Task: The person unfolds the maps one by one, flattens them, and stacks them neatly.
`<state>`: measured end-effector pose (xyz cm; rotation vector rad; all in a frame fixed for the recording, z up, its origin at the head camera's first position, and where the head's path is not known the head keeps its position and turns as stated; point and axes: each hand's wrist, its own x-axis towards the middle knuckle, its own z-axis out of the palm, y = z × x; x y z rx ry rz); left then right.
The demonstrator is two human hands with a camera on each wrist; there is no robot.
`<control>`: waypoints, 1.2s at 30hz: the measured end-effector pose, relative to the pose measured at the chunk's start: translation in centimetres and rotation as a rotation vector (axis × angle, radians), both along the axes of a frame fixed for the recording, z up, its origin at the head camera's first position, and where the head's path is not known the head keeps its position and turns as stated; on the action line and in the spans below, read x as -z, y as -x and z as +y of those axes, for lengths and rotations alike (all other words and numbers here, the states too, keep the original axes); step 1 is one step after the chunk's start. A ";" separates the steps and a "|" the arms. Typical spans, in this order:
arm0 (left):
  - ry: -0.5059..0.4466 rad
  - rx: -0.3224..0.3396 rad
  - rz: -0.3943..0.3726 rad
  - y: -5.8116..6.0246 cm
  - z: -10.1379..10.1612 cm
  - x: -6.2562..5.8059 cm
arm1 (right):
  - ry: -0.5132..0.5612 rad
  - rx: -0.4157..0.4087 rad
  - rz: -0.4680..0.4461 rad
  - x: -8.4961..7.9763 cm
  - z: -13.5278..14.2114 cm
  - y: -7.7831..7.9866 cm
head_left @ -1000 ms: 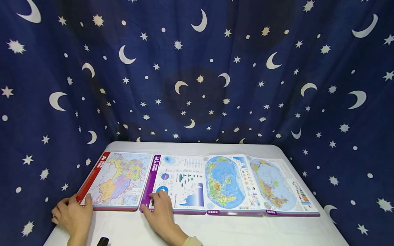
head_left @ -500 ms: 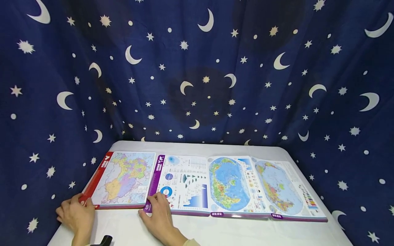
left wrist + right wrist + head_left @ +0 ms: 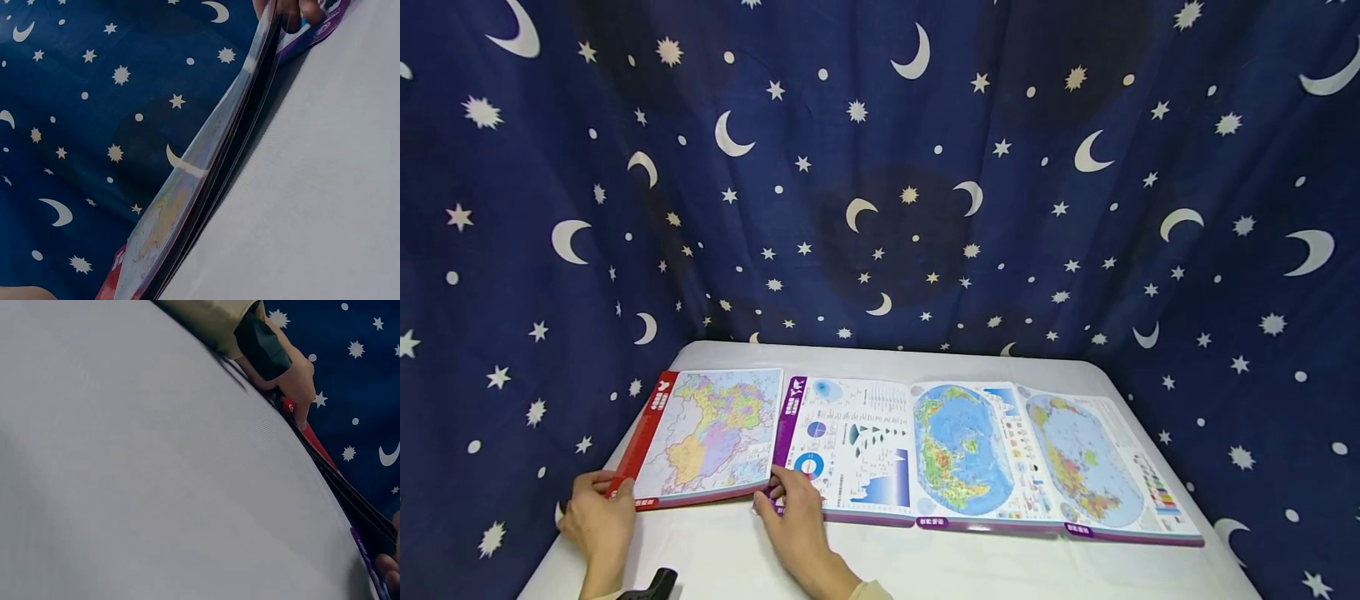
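A folded map [image 3: 718, 437] with a red border lies at the left of the table. My left hand [image 3: 597, 517] grips its near left corner, thumb on top. My right hand [image 3: 797, 512] pinches its near right corner, thumb in front. The map's near side is raised a little, its dark folded layers showing in the left wrist view along the map [image 3: 181, 206]. Right beside it lies a purple-bordered world map [image 3: 962, 450], spread in three panels; the right fingers overlap its near left corner. Fingers of the right hand [image 3: 389, 569] show at the right wrist view's edge.
A white-covered table [image 3: 1000, 575] carries both maps. Behind and at both sides hangs a dark blue curtain [image 3: 820, 275] with moons and stars. A black strap piece [image 3: 658, 583] shows near the left wrist.
Both hands have taken hold of the red-bordered map, and its near right corner has come up. The right hand has shifted from the purple-bordered map's corner. The whole view has drifted slightly.
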<state>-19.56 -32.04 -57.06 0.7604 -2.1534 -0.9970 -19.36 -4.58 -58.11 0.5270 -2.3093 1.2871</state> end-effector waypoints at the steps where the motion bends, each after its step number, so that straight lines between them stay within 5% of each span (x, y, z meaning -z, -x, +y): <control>1: 0.002 0.008 -0.003 0.0 0.0 0.0 | 0.022 -0.006 0.000 0.0 0.0 0.1; 6: 0.036 0.037 -0.011 -0.2 0.0 0.0 | 0.116 -0.022 -0.048 -0.1 0.2 0.5; 12: 0.042 0.077 -0.032 -0.3 0.2 -0.3 | 0.373 -0.045 -0.176 -0.7 0.6 1.0; 16: 0.055 0.113 -0.022 -0.2 0.7 -0.4 | 0.485 -0.046 -0.181 -0.8 0.8 1.2; 36: 0.106 0.245 -0.027 -0.2 2.3 0.3 | 0.541 0.052 -0.192 -0.8 2.8 1.4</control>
